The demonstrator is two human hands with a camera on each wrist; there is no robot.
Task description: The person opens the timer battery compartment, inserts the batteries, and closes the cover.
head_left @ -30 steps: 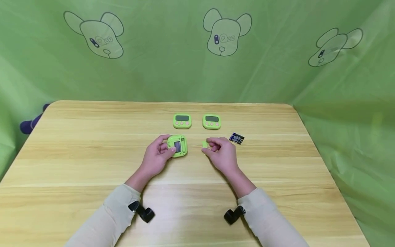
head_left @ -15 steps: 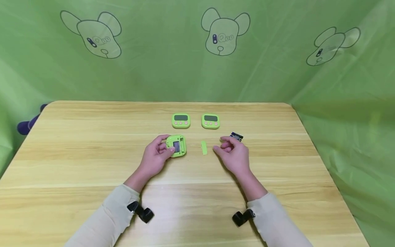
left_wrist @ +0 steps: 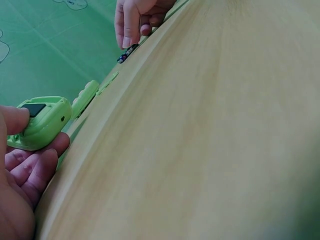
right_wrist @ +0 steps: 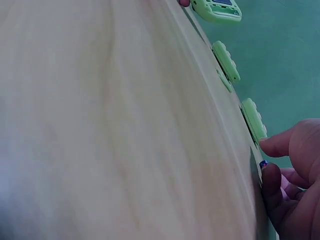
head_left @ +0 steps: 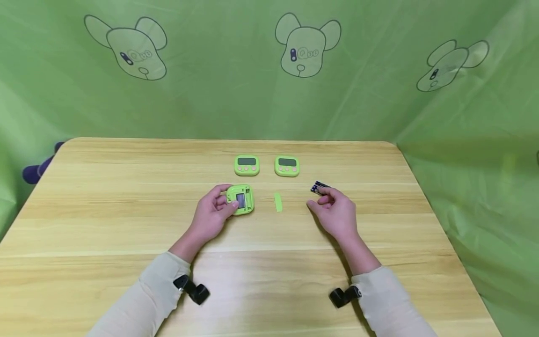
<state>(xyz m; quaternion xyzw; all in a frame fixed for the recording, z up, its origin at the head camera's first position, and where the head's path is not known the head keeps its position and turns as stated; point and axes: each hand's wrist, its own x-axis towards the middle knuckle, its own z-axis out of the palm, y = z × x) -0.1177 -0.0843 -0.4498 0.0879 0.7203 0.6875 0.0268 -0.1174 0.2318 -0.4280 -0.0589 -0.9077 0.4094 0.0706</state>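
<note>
In the head view my left hand grips a green digital timer, back side up, its battery compartment uncovered. The thumb lies across the back and the fingers curl beneath. A slim green battery cover lies on the table between my hands. My right hand reaches over several dark batteries lying side by side, partly hidden by the fingers. Its index fingertip is right at them, the thumb apart from it. In the right wrist view one battery end shows between thumb and forefinger.
Two more green timers, one left and one right, lie screen up behind my hands. The wooden table ends at a green curtain with mouse-head drawings. Black wrist cameras sit on both sleeves.
My right hand has let go of the battery cover, leaving it on the table, and has moved right to the batteries. The left hand keeps holding the timer in place.
</note>
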